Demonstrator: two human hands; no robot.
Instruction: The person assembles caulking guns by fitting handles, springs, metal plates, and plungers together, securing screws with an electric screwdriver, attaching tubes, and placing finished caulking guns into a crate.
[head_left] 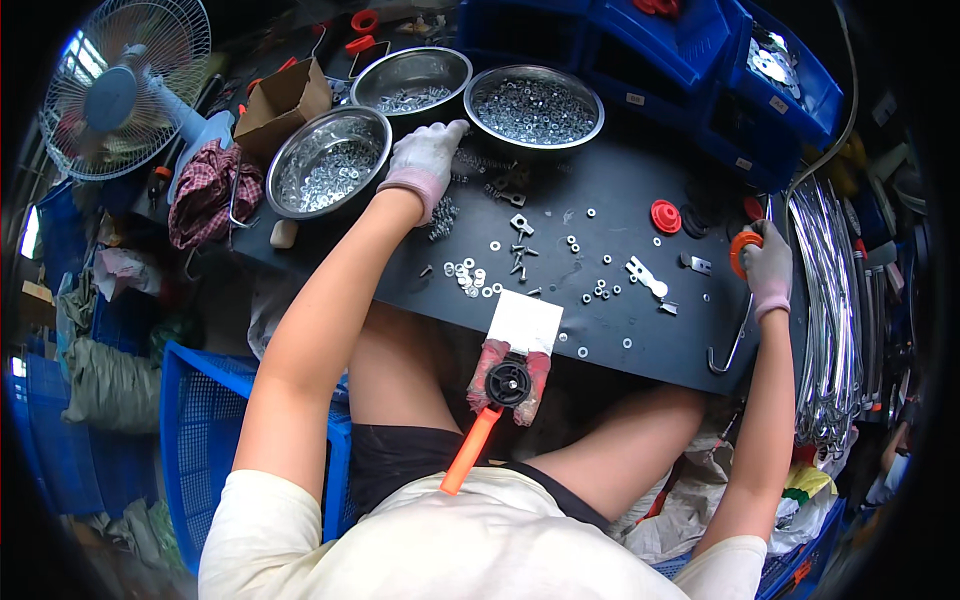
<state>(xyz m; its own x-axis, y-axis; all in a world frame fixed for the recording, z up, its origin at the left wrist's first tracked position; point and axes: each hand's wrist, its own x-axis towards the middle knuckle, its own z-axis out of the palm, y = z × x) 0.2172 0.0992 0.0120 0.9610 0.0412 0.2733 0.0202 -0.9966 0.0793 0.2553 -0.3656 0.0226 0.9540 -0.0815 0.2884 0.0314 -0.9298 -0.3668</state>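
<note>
We see a dark surface (pixel 680 345) with 3 metal bowls (pixel 534 145) of small hardware along its far side. At the near edge we find a fixture (pixel 508 382) with a white plate, a black knob and an orange handle.

The gloved left hand (pixel 428 158) reaches in beside the bowls, its fingers close together; we cannot tell whether they hold anything. The gloved right hand (pixel 768 265) is clamped on an orange ring (pixel 739 257) at the surface's right side.

Left of that ring we see a metal bracket (pixel 648 280) and a red disc (pixel 665 217). Springs (pixel 443 220) lie near the left wrist; screws (pixel 519 257) and washers (pixel 478 276) lie scattered nearer us.
</note>
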